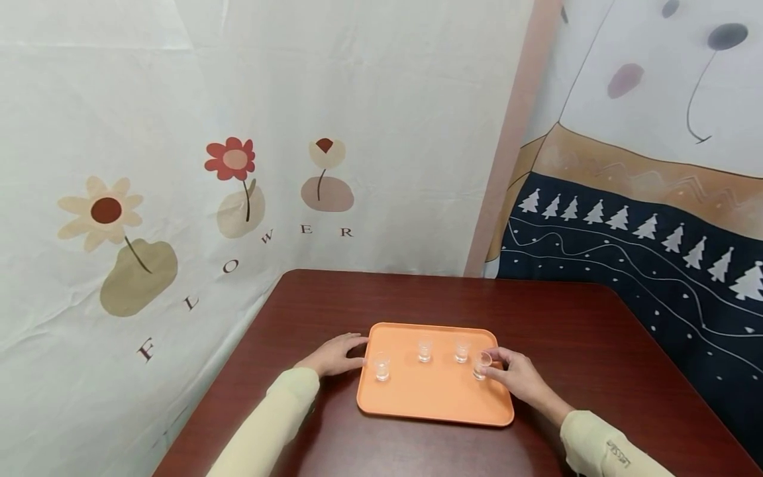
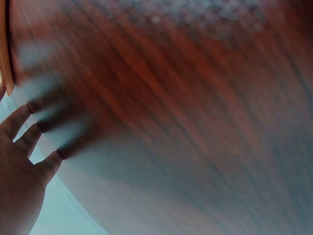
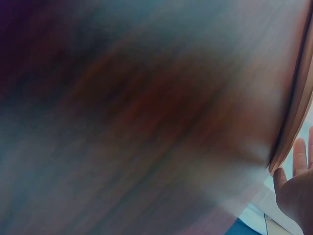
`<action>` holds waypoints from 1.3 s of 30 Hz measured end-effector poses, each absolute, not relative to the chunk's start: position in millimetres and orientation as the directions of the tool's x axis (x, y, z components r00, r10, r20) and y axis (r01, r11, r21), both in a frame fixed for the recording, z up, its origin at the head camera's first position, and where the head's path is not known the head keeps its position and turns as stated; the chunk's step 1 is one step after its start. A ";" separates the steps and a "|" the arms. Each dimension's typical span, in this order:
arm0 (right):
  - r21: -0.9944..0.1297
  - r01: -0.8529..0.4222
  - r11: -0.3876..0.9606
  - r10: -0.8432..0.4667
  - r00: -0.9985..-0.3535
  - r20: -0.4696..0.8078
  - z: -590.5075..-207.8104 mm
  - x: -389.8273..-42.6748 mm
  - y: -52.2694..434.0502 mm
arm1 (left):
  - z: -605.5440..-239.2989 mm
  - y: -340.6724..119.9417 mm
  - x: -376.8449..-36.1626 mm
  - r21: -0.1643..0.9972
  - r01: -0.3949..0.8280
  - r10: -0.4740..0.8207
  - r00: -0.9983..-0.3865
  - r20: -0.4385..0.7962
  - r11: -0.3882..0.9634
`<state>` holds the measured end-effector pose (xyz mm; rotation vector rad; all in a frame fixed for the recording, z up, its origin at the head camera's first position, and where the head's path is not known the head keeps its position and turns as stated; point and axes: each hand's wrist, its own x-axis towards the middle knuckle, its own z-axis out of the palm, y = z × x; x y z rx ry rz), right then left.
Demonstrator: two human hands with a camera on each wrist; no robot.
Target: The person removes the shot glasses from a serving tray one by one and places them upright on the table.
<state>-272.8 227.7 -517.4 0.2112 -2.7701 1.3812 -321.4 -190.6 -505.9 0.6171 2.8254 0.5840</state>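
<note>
An orange tray lies on the dark red-brown table, carrying several small clear glasses. My right hand reaches over the tray's right side and pinches one glass between thumb and fingers; this glass tilts a little. Just left of it stands another glass, and a third glass is near the tray's back middle. At the left side sits one more glass. My left hand rests by the tray's left edge, fingers extended; in the left wrist view its fingertips show over the table.
The wooden table reaches back to a white cloth printed with flowers and letters. To the right hangs a second cloth with a row of white trees on dark blue.
</note>
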 end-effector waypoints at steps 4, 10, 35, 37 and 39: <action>-0.809 -0.146 0.569 -0.101 -0.989 0.108 -516.3 -272.7 226.9 | -504.3 -189.3 -321.5 0.412 0.362 0.437 -0.894 -0.101 0.836; -0.828 -0.164 0.536 -0.080 -0.986 0.144 -513.8 -274.2 227.0 | -504.2 -188.4 -320.7 0.406 0.344 0.422 -0.899 -0.119 0.846; -0.793 -0.090 0.602 0.115 -0.974 0.197 -489.9 -310.3 261.6 | -500.8 -188.5 -320.2 0.406 0.356 0.436 -0.891 -0.123 0.842; -0.798 -0.073 0.598 0.152 -0.967 0.203 -489.8 -313.6 265.0 | -501.2 -188.5 -320.1 0.406 0.361 0.442 -0.889 -0.123 0.839; -0.799 -0.069 0.597 0.181 -0.959 0.218 -489.5 -316.9 267.9 | -501.7 -188.8 -320.1 0.407 0.361 0.443 -0.888 -0.125 0.839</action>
